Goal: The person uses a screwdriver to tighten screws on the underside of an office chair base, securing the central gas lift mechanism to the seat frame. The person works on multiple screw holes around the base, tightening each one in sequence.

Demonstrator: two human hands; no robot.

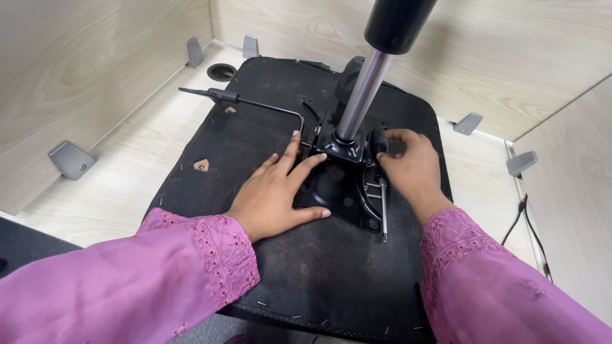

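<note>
An upturned black chair seat (255, 137) lies on the pale wooden desk. A black metal mechanism plate (341, 191) is fixed at its middle, and a shiny gas-lift column (360, 95) with a black upper tube rises from it. My left hand (277, 191) lies flat, fingers spread, on the seat and the plate's left edge. My right hand (411, 169) curls around a black knob on the plate's right side. A thin black lever rod (255, 103) sticks out to the left.
Wooden partition walls enclose the desk on the left, back and right. Grey metal brackets (71, 159) hold the walls. A round cable hole (221, 72) lies beyond the seat. Black cables (526, 223) hang at the right edge.
</note>
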